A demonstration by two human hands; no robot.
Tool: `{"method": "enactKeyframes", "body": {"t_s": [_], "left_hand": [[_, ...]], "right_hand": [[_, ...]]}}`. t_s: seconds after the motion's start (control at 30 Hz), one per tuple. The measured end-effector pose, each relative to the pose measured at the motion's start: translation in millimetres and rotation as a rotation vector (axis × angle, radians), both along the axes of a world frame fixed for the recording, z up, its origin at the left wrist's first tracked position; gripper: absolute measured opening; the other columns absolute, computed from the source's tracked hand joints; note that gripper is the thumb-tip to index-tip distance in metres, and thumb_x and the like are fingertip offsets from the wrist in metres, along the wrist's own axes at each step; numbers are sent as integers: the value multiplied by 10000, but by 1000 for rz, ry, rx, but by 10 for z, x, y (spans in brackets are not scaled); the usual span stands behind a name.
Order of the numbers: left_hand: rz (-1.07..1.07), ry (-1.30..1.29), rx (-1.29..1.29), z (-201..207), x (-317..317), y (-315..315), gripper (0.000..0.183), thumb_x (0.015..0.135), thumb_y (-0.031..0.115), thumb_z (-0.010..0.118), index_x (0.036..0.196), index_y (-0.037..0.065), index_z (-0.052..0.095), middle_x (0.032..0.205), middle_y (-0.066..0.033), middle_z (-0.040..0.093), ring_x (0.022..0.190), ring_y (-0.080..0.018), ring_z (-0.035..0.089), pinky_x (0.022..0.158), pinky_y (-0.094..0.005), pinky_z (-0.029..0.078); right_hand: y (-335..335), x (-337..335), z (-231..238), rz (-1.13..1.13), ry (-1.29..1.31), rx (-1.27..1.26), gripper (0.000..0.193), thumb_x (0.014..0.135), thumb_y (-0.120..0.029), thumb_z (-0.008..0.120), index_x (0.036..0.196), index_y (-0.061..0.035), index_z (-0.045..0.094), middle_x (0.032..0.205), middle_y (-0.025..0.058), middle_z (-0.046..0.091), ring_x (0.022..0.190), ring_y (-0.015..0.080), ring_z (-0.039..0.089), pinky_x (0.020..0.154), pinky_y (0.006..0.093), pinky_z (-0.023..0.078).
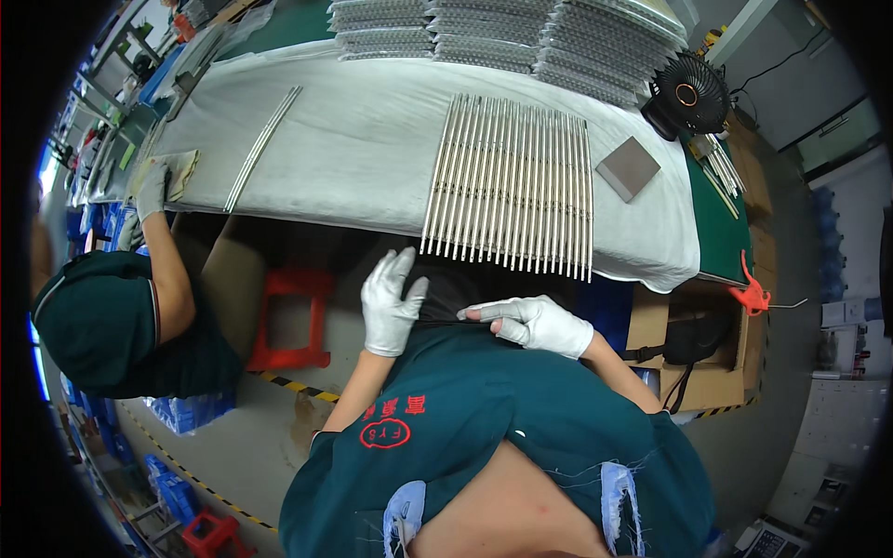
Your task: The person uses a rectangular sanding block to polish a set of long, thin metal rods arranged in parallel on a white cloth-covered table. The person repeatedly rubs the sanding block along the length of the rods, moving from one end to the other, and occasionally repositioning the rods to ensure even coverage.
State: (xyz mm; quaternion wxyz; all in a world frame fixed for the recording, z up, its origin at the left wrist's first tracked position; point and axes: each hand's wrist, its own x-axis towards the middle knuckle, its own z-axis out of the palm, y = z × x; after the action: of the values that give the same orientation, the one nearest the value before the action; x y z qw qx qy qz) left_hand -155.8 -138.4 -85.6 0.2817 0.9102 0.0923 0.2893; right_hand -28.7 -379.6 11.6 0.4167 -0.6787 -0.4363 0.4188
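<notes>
Both of my hands wear pale gloves and hover in front of the table's near edge. My left hand (393, 302) is raised with its fingers apart, holding nothing, just left of a row of metal rods. Bare fingertips show on my right hand (530, 324), which lies open and flat near my waist, with nothing seen in it. Many slim, shiny metal rods (510, 181) lie side by side on the white cloth (363, 139), their near ends sticking out past the edge. Neither hand touches them. A few thin rods (263, 149) lie apart, farther left.
A grey-brown square block (629, 169) sits right of the rods, near a black fan (688, 96). Stacks of bubble-wrapped goods (493, 37) line the back. A red air gun (752, 293) hangs at the right corner. At left, a co-worker (139, 321) works near a red stool (293, 316).
</notes>
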Motion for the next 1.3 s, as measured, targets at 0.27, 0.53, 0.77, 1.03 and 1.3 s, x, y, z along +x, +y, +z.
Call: {"method": "enactKeyframes", "body": {"t_s": [0.27, 0.53, 0.77, 1.03, 1.3], "left_hand": [[59, 549, 239, -131, 144, -214, 652, 852, 498, 705, 1339, 84, 575, 1027, -174, 673, 886, -358, 668, 744, -476, 547], [-75, 660, 49, -180, 160, -152, 498, 988, 410, 529, 1422, 166, 528, 935, -177, 721, 862, -371, 696, 750, -496, 554], [-119, 668, -92, -161, -43, -216, 515, 1006, 418, 485, 1476, 209, 485, 1009, -188, 724, 920, -376, 697, 822, -493, 550], [-137, 693, -115, -106, -125, -176, 505, 995, 432, 503, 1454, 222, 516, 995, -186, 727, 910, -375, 699, 824, -492, 551], [-3, 733, -138, -195, -205, -206, 482, 977, 446, 523, 1396, 214, 579, 991, -164, 730, 918, -365, 697, 818, -483, 549]], "right_hand": [[12, 255, -103, -119, -75, 67, 516, 1054, -447, 446, 1476, -155, 501, 1450, 74, 573, 1324, 235, 552, 1096, 343, 414], [-7, 326, -39, 136, -101, -89, 504, 1044, -435, 470, 1440, -132, 544, 1413, 91, 603, 1296, 252, 573, 1123, 343, 403], [-5, 373, 120, 87, 33, 89, 578, 1041, -461, 460, 1480, -85, 483, 1511, 95, 509, 1392, 231, 477, 1172, 326, 324], [114, 426, 6, 300, -7, 76, 620, 1038, -473, 473, 1512, -76, 424, 1574, 90, 423, 1441, 260, 412, 1189, 346, 305], [702, 335, -15, 291, -29, 134, 596, 1054, -394, 450, 1558, -99, 330, 1589, 110, 386, 1411, 291, 444, 1181, 359, 329]]}}
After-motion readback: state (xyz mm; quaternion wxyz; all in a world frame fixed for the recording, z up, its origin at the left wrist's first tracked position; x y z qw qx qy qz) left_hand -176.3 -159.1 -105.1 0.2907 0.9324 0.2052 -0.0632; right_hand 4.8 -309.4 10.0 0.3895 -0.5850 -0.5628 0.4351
